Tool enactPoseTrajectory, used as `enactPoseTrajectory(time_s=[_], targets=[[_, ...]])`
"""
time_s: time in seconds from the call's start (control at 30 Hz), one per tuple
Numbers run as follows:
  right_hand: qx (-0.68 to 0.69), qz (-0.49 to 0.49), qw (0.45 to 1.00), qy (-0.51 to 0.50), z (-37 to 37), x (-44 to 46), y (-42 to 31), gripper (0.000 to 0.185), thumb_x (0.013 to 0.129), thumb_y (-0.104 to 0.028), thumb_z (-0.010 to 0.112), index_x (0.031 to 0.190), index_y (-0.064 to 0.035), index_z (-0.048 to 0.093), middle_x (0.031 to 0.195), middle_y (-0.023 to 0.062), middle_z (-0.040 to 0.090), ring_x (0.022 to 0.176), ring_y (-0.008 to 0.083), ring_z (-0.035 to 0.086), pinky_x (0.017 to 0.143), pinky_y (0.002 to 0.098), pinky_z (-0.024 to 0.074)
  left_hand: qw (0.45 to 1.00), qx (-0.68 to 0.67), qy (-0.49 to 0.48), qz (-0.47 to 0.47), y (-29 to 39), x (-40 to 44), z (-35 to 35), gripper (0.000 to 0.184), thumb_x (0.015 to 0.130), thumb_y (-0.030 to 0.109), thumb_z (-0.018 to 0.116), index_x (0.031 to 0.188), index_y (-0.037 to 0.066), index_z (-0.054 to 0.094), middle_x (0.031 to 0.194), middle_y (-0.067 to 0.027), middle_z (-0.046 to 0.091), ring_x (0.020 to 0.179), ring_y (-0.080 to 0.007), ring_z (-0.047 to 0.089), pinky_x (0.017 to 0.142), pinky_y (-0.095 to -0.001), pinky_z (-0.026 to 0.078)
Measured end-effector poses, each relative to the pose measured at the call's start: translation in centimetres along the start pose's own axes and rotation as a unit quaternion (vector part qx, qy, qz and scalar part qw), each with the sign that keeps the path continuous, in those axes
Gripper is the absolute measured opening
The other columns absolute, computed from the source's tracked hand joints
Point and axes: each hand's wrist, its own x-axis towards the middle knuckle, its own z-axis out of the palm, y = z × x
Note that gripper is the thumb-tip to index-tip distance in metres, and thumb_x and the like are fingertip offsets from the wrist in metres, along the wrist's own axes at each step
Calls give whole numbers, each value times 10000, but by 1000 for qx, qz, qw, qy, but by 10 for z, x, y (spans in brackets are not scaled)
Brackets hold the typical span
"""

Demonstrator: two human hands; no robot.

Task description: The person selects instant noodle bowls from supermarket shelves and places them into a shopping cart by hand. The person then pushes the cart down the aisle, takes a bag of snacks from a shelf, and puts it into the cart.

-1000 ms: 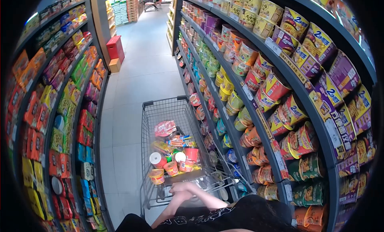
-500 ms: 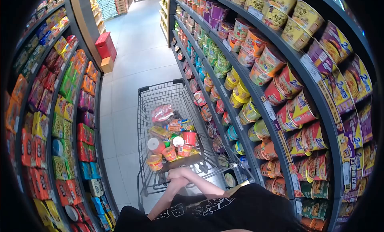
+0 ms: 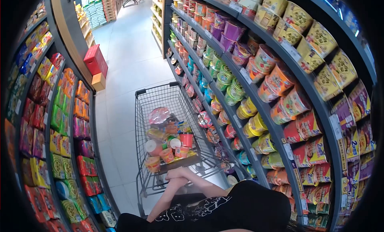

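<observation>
A black wire shopping cart [image 3: 156, 96] stands in front of me. Several goods lie in it: a pink package [image 3: 159, 116], a red cup [image 3: 186, 139], instant noodle cups [image 3: 167, 155] and a white-lidded tub [image 3: 153, 147]. At the near end of the cart, my left hand [image 3: 174, 182] and my right hand [image 3: 180, 172] lie crossed over each other by the handle. The fingers are mostly hidden, so what they grip cannot be made out.
Shelves of cup noodles [image 3: 276, 82] rise close on the right. Shelves of bagged noodles [image 3: 60, 118] line the left. A red box [image 3: 96, 60] and a cardboard box [image 3: 98, 82] sit on the floor ahead left. A person's legs show far ahead.
The cart and I have moved forward along the aisle; the red box and shelves are nearer and the shelf goods have shifted down the view. My hands remain crossed by the handle.
</observation>
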Motion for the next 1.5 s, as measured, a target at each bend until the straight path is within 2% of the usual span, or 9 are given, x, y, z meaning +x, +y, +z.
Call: enactPoseTrajectory(time_s=[0.17,0.33,0.6,0.73,0.87,0.93,0.97,1.4,1.5], targets=[[39,11,999,-21,-52,39,-8,342,718,-400,504,889,-140,646,921,60,620,872,245,583,759,326,455,1000,19,8,12,20,19,-77,409,788,426,500,979,81,608,1021,-109,584,929,-237,546,800,-334,427],[-54,-210,974,-70,-91,134,8,420,777,-329,432,948,14,603,947,133,619,861,274,589,763,366,444,999,47,12,5,32,50,-155,401,783,422,511,970,82,611,977,-100,598,892,-230,559,787,-327,435],[89,22,989,-115,-244,157,-29,305,795,-258,438,868,-33,631,824,92,640,711,230,615,645,351,477,994,101,15,-35,60,116,-289,390,774,416,528,956,82,617,907,-84,621,834,-218,580,766,-314,447],[87,-36,991,-94,-296,196,-25,304,792,-256,440,871,-32,632,823,92,639,702,226,614,640,349,476,991,128,8,-50,70,162,-349,386,771,413,534,951,83,619,880,-78,630,812,-213,588,758,-310,452],[85,-105,989,-55,-345,240,-13,304,788,-253,443,875,-32,632,822,93,639,693,223,614,635,347,475,950,148,-22,-276,94,216,-406,282,775,388,548,889,146,637,729,-26,620,637,-103,573,569,-267,446],[90,-121,988,-40,-372,254,-8,304,786,-252,444,877,-31,633,821,93,638,689,221,613,633,346,475,979,116,-6,-165,30,266,-418,365,827,376,450,1035,107,583,843,-62,623,714,-181,596,572,-336,480],[95,-124,987,-36,-383,260,-4,304,785,-252,444,877,-31,633,821,93,638,687,220,613,632,345,474,990,-23,82,-115,32,266,-420,297,743,378,593,878,118,644,715,-71,607,618,-140,572,575,-295,459],[113,-141,983,-15,-473,325,32,337,766,-267,471,926,-15,629,865,110,635,724,216,601,658,339,457,993,59,-20,-95,64,319,-490,391,865,390,381,1146,165,533,940,-84,617,730,-172,609,546,-317,465],[97,-134,986,-17,-481,342,30,344,763,-275,477,932,-16,629,875,109,634,736,211,600,669,336,455,980,169,34,96,62,325,-498,374,878,338,369,1164,149,518,1081,-87,577,887,-211,591,677,-344,483]])
